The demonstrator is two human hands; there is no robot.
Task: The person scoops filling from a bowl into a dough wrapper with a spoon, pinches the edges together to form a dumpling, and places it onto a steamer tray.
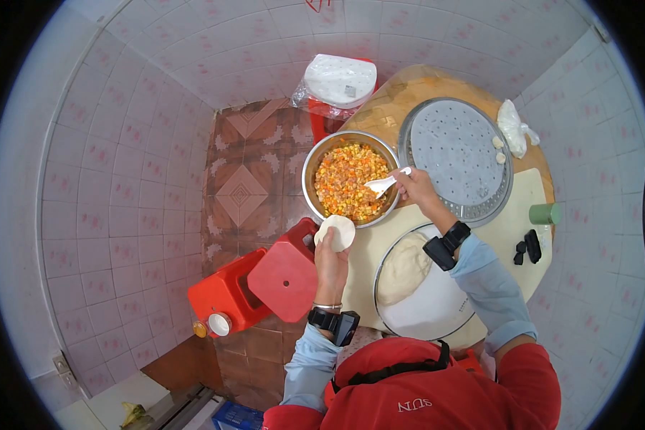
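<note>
L hand (331, 259) cups wrapper (336, 232); R hand (414, 186) spoon (384, 183) at bowl (315, 162) rim.

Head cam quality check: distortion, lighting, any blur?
Head view: strong fisheye, the tiled walls bow and a black vignette rings the frame; light is flat, shadows faint; slight sheen on the steel bowl rim; left hand with dough wrapper and right hand with spoon look sharp.
</note>
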